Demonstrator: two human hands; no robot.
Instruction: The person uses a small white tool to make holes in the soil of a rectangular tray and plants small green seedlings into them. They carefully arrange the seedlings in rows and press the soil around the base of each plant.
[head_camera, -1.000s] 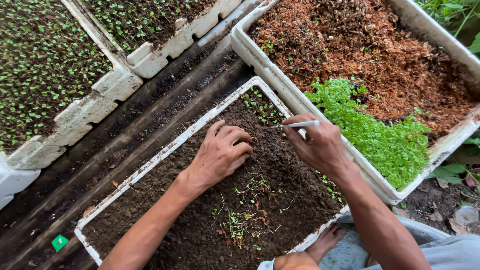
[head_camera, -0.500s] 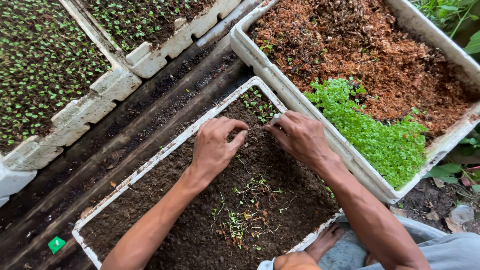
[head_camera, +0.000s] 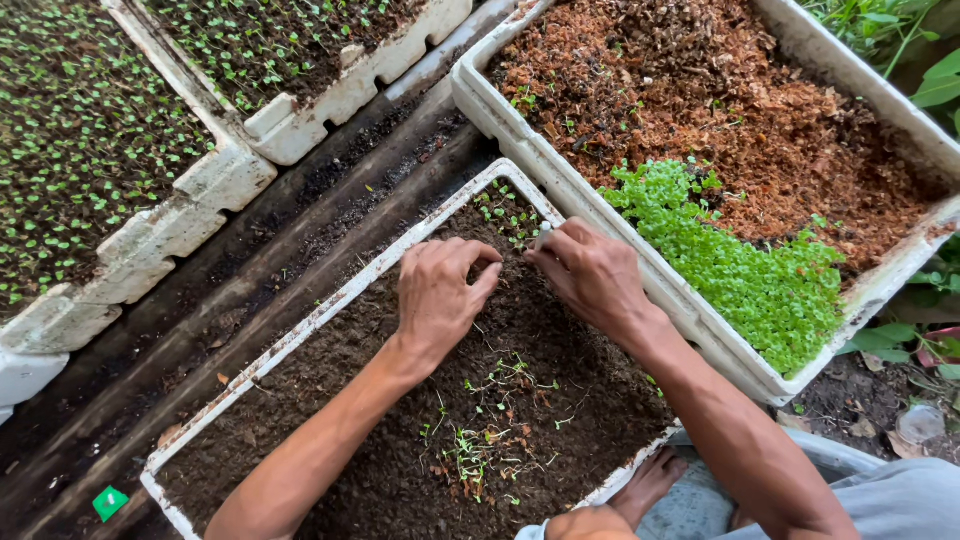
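Working left to right: the left hand (head_camera: 438, 296) rests palm-down on the dark soil of the white foam tray (head_camera: 330, 300), fingers curled toward 1 o'clock, fingertips (head_camera: 487, 258) pressed together at the soil surface as if pinching something small; whether a seedling sits between them cannot be told. The right hand (head_camera: 592, 272) lies just beside it at 3 o'clock, fingers closed around a thin white stick (head_camera: 545, 229) of which only the pale tip shows above the knuckles, close to the soil near the tray's far corner. To do this step well, judged from the posture, keep the stick tip low and steady, open only a narrow hole, and let the left fingertips close soil gently around the stem rather than pressing hard — the loose seedlings (head_camera: 480, 440) lying at 6 o'clock of both hands look thin and easily bruised. The planted seedlings (head_camera: 508, 212) stand at 12 o'clock of the hands, so each new one should keep clear of them. The stick's long axis cannot be read, as the hand hides its shaft; the visible tip points toward 11 o'clock. The tray itself runs long from 7 o'clock to 1 o'clock — its neighbour at right, a larger foam box (head_camera: 880, 290), holds reddish fibre and a dense green patch (head_camera: 740, 265)
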